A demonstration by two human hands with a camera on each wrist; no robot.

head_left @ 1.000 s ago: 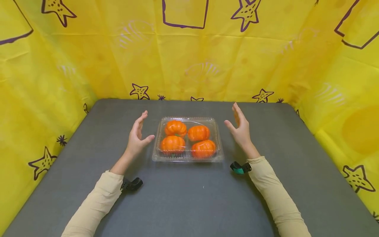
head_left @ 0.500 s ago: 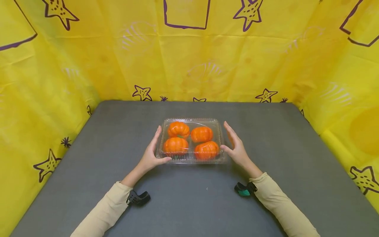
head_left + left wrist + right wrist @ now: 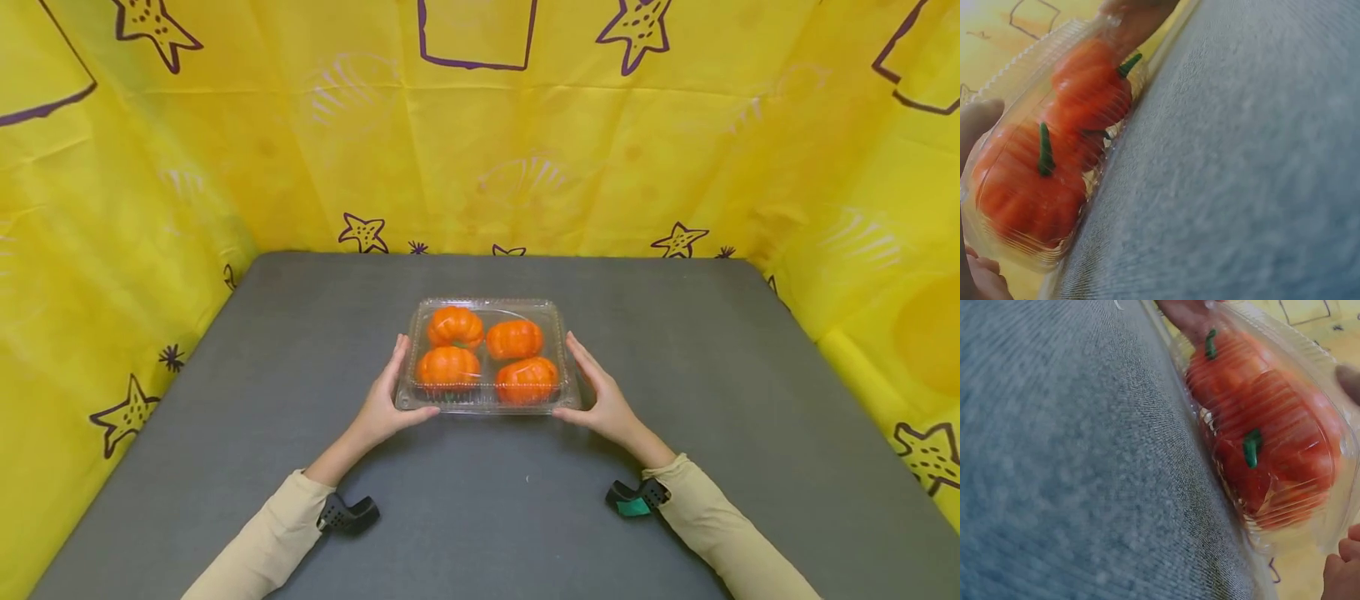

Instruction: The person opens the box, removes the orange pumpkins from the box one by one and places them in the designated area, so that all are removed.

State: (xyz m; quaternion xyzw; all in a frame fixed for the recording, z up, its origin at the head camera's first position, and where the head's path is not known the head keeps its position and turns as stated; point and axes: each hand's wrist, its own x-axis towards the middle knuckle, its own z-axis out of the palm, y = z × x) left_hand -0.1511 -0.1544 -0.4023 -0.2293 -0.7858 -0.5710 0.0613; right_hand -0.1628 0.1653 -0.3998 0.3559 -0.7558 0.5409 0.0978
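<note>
A clear plastic clamshell container (image 3: 491, 408) with a ridged rim sits on the grey table, its lid down. Inside are several small orange pumpkins (image 3: 448, 367), whose green stems (image 3: 1045, 150) show through the side in the left wrist view. My left hand (image 3: 380, 408) grips the container's left side, thumb along the front edge and fingers along the side. On the opposite side my right hand (image 3: 609, 406) holds it the same way, its thumb at the front right corner. Fingertips (image 3: 1341, 553) of the right hand appear beside the container in the right wrist view.
The grey table (image 3: 480, 517) spreads out on all sides of the container. A yellow curtain (image 3: 480, 133) with starfish drawings stands behind it and along both sides. Black straps (image 3: 349, 514) sit at the wrists below the sleeves.
Both hands have moved in from apart to the container's sides, the left reaching it first and the right after. The container stays at nearly the same place on the table.
</note>
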